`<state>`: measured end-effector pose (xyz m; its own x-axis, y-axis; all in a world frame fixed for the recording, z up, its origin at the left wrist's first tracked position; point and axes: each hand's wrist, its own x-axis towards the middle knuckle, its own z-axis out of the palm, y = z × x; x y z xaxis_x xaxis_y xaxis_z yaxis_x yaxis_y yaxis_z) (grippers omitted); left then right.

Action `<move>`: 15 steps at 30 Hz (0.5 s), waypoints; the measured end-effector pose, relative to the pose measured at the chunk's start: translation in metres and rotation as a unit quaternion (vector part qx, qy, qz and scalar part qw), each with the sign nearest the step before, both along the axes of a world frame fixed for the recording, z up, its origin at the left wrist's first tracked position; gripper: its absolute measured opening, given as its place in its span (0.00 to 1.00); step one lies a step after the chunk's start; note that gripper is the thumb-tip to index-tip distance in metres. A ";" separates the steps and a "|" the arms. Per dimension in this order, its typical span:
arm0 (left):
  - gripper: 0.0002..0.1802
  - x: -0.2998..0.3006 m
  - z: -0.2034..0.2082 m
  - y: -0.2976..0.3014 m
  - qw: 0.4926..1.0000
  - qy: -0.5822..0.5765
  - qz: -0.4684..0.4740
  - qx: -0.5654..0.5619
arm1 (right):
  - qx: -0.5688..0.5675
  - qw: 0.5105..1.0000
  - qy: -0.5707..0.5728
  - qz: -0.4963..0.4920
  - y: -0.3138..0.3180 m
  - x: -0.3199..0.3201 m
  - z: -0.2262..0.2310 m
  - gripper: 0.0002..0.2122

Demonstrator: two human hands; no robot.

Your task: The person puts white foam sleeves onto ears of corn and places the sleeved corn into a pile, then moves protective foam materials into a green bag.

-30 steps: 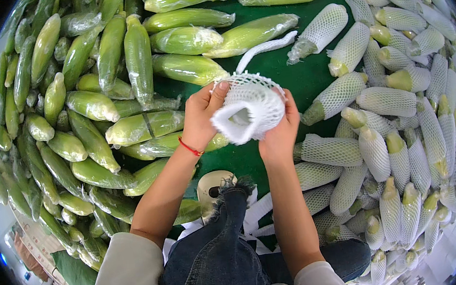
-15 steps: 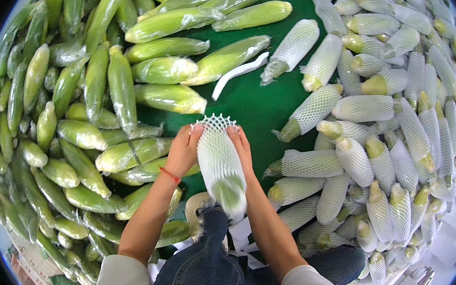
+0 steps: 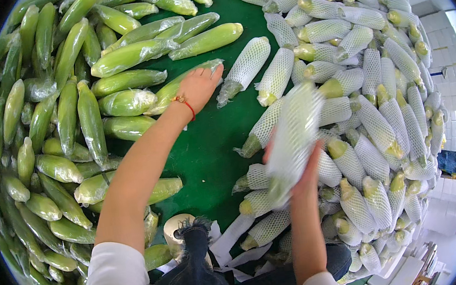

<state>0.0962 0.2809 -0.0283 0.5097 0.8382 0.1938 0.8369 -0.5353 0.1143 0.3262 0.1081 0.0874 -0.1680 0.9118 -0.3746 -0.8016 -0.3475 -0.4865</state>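
My right hand (image 3: 308, 165) is closed around an ear of corn (image 3: 294, 141) in a white foam net sleeve. Motion blurs this ear, which is tilted over the edge of the sleeved pile on the right. My left hand (image 3: 200, 89) reaches far forward, fingers stretched out, over the tip of a green film-wrapped ear of corn (image 3: 171, 93). What lies beneath its palm is mostly hidden. Just right of those fingers rests a sleeved ear of corn (image 3: 245, 69).
Film-wrapped green ears (image 3: 54, 159) are heaped on the left. Ears in white foam nets (image 3: 368, 112) are piled on the right. A green surface (image 3: 207, 155) runs between them. White strips (image 3: 232, 238) lie near my knee, and white boxes (image 3: 450, 82) stand beyond at right.
Both hands held the sleeved ear in the middle. The left hand has let go and moved forward; the right has carried the ear to the right. The view has shifted.
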 end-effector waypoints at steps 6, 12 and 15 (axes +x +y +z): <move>0.31 -0.007 0.089 -0.060 0.685 -0.608 0.031 -0.401 | -0.002 0.992 -0.081 -0.095 0.000 -0.008 -0.015 0.32; 0.20 -0.012 0.088 -0.203 0.540 -0.593 0.080 -0.592 | -0.119 0.968 -0.172 0.140 -0.047 -0.082 -0.033 0.28; 0.12 -0.030 0.082 -0.226 0.649 -0.456 0.078 -0.604 | -0.122 0.954 -0.179 0.208 -0.076 -0.079 -0.040 0.24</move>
<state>0.0666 0.0546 0.0541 0.5351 0.6874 -0.4910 0.1595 0.4886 0.8578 0.2476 0.0317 0.0474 -0.3171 0.6727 -0.6685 -0.3667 -0.7371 -0.5677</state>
